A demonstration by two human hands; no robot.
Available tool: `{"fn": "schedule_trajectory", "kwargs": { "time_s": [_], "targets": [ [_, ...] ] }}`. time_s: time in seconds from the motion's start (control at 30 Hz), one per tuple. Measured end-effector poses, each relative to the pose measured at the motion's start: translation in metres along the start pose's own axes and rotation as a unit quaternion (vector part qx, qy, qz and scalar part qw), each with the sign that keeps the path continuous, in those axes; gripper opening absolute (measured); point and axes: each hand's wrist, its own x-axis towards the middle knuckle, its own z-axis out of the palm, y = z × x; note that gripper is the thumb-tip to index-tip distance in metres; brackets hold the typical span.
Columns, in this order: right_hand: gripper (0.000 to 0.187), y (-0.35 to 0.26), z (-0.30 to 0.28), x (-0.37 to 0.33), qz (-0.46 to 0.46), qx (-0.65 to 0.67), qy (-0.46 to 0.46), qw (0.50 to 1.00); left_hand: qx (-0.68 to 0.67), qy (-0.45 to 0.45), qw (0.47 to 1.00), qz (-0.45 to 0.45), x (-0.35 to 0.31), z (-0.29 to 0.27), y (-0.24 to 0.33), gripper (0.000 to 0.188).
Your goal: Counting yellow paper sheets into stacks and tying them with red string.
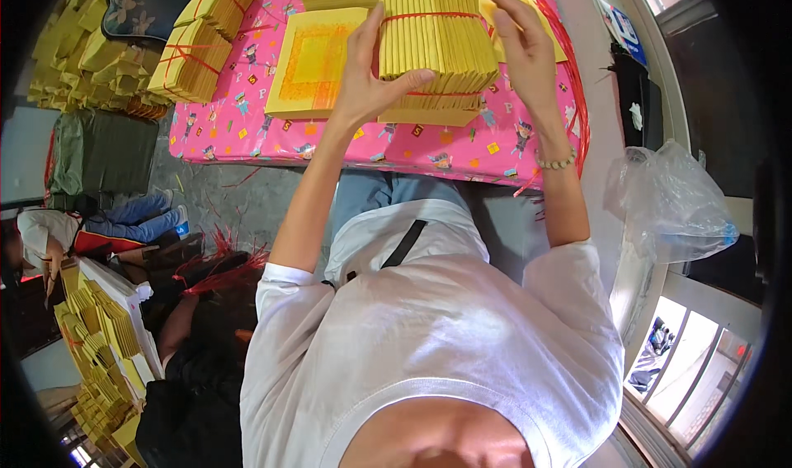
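Note:
A thick bundle of folded yellow paper (433, 43), tied with red string, stands in front of me on the pink patterned table cover (330, 145). More yellow paper with a red tie shows beneath it. My left hand (373, 76) lies along the bundle's left side, fingers stretched up and thumb spread across its near face. At the right side is my right hand (528, 51), its fingers extended by the upper right edge; whether they touch the paper is hard to tell. Left of the bundle lies a flat stack of yellow sheets (285, 76) with an orange printed square.
Tied yellow bundles (191, 62) sit at the table's left edge. Red strings (577, 97) hang along the right edge. A clear plastic bag (676, 204) is at the right. At the lower left, other people work near piled yellow paper (103, 319). A dark patterned chair back (144, 6) stands far left.

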Motion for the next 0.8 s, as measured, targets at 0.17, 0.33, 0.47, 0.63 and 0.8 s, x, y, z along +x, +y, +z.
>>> {"fn": "schedule_trajectory", "kwargs": {
  "time_s": [0.17, 0.33, 0.47, 0.63, 0.8],
  "targets": [
    [0.042, 0.046, -0.004, -0.047, 0.207, -0.02, 0.072, 0.975, -0.199, -0.008, 0.973, -0.114, 0.001, 0.017, 0.004, 0.105],
    [0.054, 0.032, 0.009, -0.033, 0.33, 0.196, -0.018, 0.923, -0.208, 0.02, 0.966, -0.149, 0.016, 0.01, 0.02, 0.09],
    [0.054, 0.03, 0.002, -0.009, 0.304, 0.195, -0.036, 0.932, -0.37, 0.057, 0.898, -0.23, 0.036, -0.001, 0.027, 0.06],
    [0.055, 0.001, -0.003, 0.005, 0.184, 0.165, -0.083, 0.965, -0.412, 0.071, 0.846, -0.33, 0.046, -0.019, 0.037, 0.054],
    [0.053, -0.02, -0.011, 0.003, 0.086, 0.151, -0.125, 0.977, -0.526, 0.061, 0.777, -0.342, 0.041, -0.027, 0.052, 0.055]
  ]
}}
